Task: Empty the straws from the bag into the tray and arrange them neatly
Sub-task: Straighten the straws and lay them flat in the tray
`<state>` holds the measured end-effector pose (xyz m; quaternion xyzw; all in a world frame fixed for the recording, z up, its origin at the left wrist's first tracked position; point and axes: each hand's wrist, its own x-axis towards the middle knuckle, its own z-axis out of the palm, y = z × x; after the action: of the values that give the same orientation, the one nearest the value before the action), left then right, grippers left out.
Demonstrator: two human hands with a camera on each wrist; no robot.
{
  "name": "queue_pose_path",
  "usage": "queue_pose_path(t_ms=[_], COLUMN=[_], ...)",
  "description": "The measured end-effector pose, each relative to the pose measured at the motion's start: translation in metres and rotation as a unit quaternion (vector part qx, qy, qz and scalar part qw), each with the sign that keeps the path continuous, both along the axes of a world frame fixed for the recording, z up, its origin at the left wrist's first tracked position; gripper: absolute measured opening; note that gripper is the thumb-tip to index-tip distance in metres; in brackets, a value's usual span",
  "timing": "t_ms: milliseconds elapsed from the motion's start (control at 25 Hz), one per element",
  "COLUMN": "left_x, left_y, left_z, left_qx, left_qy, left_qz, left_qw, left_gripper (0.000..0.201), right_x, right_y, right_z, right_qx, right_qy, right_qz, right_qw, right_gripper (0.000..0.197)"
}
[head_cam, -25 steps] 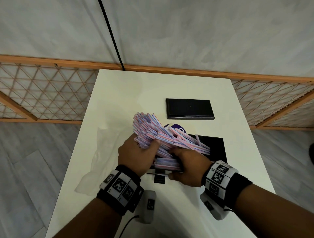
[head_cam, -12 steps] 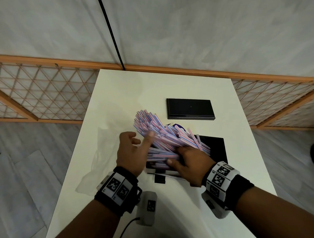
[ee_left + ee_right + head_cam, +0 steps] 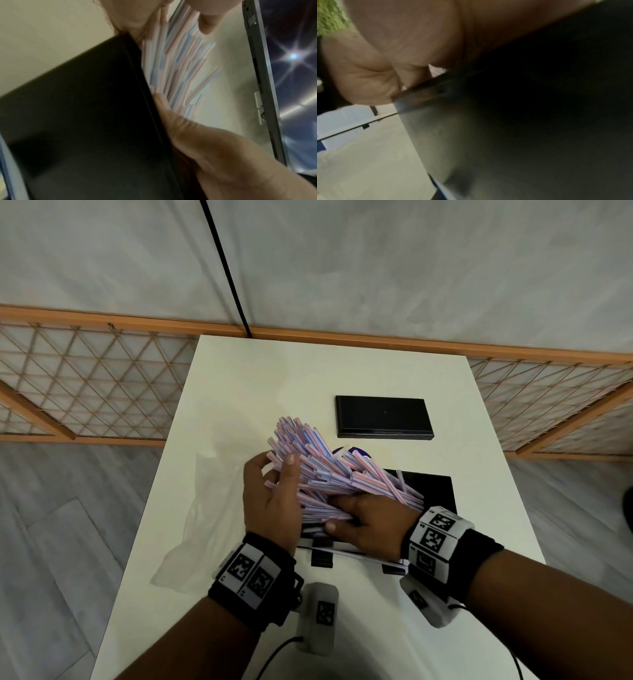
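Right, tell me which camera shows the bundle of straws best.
The head view. It shows the whole fan of straws over the black tray, between the left hand and the right hand. The left wrist view shows only a blurred part of the bundle; the right wrist view shows just a sliver behind the palm.

straws: white with pink and blue stripes
tray: black, centre right of the frame
table: off-white
bag: clear, pale
flat box: black, upper centre
wristbands: black with white, black-patterned markers
floor: grey
lattice: orange wood
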<state>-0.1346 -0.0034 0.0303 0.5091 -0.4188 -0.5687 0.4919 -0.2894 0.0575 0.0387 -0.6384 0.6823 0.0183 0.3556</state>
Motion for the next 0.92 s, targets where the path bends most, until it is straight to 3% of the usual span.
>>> queue_pose_path(t_ms=[160, 360, 480, 680, 760, 920], left_x=[0.005, 0.009, 0.011, 0.005, 0.004, 0.012], left_y=[-0.006, -0.005, -0.004, 0.000, 0.003, -0.011], left_z=[-0.003, -0.008, -0.008, -0.002, -0.003, -0.010], left_qx=[-0.009, -0.084, -0.092, 0.004, 0.015, 0.023], left_qy=[-0.090, -0.168, -0.170, -0.083, -0.085, -0.075], left_qz=[0.002, -0.024, -0.009, 0.003, -0.022, 0.016], left_qw=[0.996, 0.982, 0.981, 0.997, 0.996, 0.997], left_gripper=[0.020, 0.045, 0.043, 0.050, 0.049, 0.029], right_x=[-0.001, 0.001, 0.004, 0.005, -0.002, -0.012], right_y=[-0.010, -0.020, -0.017, -0.012, -0.008, 0.006], right_z=[0.014, 0.019, 0.023, 0.020, 0.018, 0.016], right_qx=[0.082, 0.129, 0.084, 0.015, 0.008, -0.026], right_qy=[0.013, 0.028, 0.006, -0.015, 0.009, 0.034], right_qz=[0.013, 0.016, 0.003, -0.019, -0.030, -0.044], right_qw=[0.996, 0.991, 0.996, 1.000, 0.999, 0.998], right_gripper=[0.059, 0.067, 0.059, 0.051, 0.050, 0.044])
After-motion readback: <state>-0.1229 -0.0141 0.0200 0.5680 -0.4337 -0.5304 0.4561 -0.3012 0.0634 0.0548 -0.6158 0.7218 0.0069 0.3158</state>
